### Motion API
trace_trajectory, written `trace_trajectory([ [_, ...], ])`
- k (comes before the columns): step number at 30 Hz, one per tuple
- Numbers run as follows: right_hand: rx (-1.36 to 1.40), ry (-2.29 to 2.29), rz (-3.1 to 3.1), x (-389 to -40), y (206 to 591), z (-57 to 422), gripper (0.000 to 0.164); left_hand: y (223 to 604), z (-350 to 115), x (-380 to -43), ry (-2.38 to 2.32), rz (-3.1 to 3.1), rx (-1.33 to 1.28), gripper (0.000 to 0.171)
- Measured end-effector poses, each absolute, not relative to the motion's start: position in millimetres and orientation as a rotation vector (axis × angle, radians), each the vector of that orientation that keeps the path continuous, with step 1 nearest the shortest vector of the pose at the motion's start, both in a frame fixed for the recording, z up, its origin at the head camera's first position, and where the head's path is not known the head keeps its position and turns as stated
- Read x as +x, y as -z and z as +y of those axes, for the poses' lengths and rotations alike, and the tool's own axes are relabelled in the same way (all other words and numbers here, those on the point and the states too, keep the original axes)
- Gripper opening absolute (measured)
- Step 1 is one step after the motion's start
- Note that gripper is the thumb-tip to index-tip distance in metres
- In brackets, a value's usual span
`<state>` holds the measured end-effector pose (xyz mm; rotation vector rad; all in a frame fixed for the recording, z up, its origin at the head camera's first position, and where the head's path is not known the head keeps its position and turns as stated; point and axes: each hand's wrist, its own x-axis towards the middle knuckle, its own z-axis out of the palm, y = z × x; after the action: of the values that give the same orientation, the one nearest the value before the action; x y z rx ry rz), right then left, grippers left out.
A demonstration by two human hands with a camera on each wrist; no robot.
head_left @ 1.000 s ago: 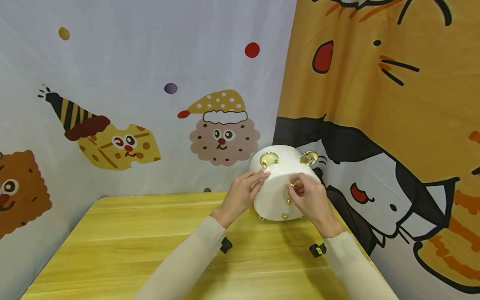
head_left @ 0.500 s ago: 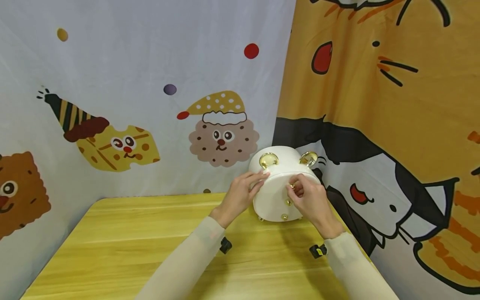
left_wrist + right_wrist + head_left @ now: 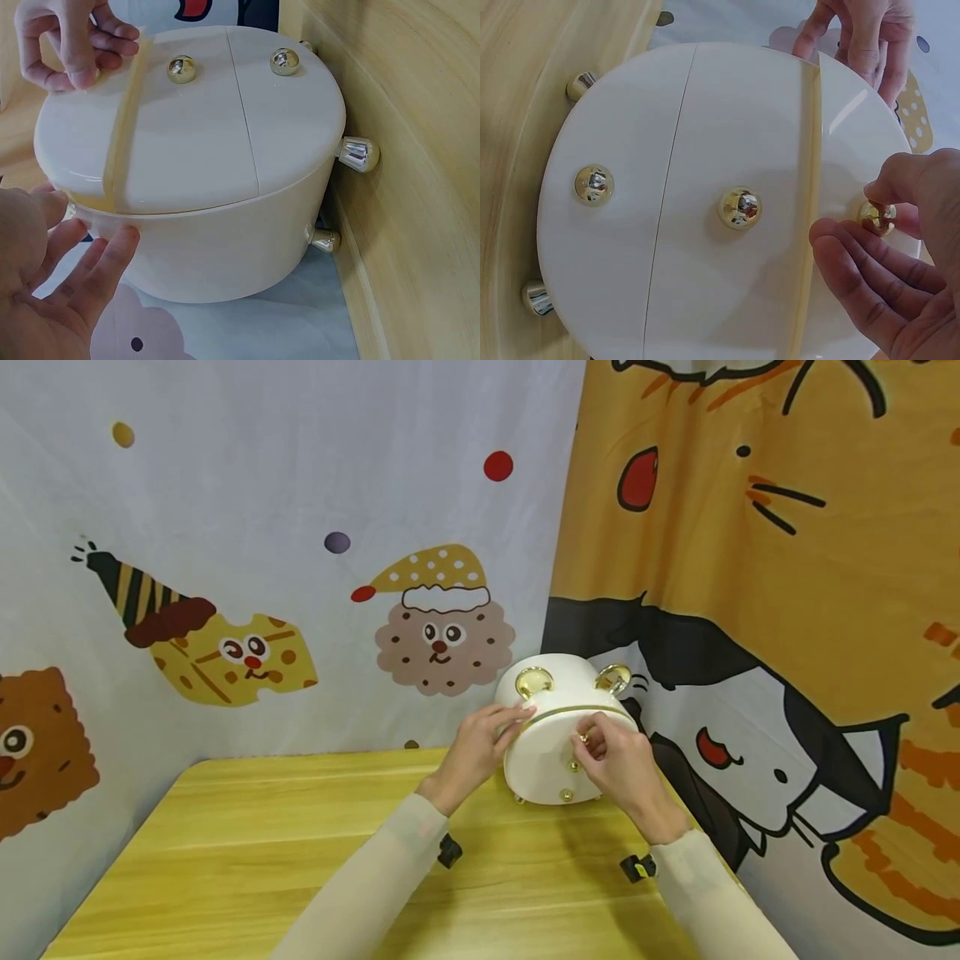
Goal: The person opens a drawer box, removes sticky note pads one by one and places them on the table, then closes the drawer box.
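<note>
A white rounded drawer box (image 3: 525,768) with gold ears (image 3: 535,682) and gold feet stands at the table's back right. Its front carries three gold knobs in a column. My right hand (image 3: 618,764) pinches the top knob (image 3: 877,217) between thumb and fingers. The top drawer (image 3: 847,150) stands slightly out from the middle drawer (image 3: 187,142), with a yellowish edge (image 3: 124,127) showing along the step. My left hand (image 3: 476,747) rests its fingertips on the upper left side of the box, below an ear. The middle knob (image 3: 740,208) and bottom knob (image 3: 594,185) are untouched.
The yellow wood-grain table (image 3: 300,835) extends left and toward me. A pale curtain (image 3: 262,468) with cartoon prints hangs behind it. An orange cat-print curtain (image 3: 750,543) hangs close on the box's right.
The top drawer has come out slightly toward me, and a gold line now shows along its upper edge. My right hand keeps its pinch; my left hand stays in place on the box.
</note>
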<state>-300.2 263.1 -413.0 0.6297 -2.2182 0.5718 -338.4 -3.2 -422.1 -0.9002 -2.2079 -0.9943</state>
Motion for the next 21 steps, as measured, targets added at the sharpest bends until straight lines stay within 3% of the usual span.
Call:
trace_trajectory([
  [21,0.648,-0.508,-2.223,-285.1,412.9,265.3,0.023,423.7,-3.0,-340.8,1.014,-2.220,-0.877,0.033],
])
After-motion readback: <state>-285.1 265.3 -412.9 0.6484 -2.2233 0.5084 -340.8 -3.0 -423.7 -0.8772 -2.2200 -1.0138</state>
